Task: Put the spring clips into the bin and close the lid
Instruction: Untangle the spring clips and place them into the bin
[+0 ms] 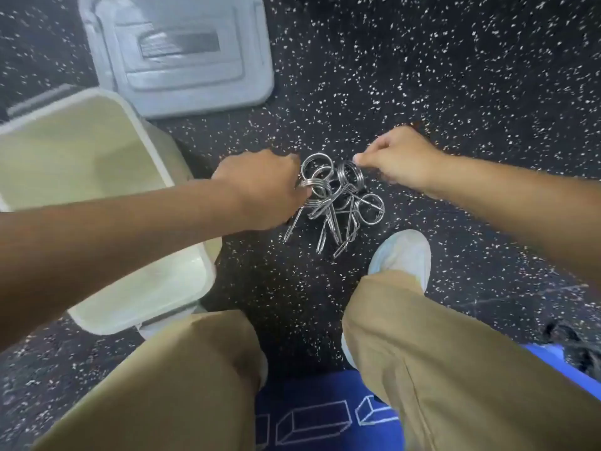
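coiled wire spring clips (338,200) on speckled floor (455,76)

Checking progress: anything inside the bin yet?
No clips visible inside the bin: bare pale walls and floor. The left forearm covers part of the interior, so that strip is unknown. The spring clips lie piled on the floor between the hands.

Left hand (260,187) fingers hidden under palm among spring clips (335,200), grip unreadable; clip count unclear in tangle; left forearm covers part of bin (97,151) rim; lid (182,53) top edge cut off, blurred
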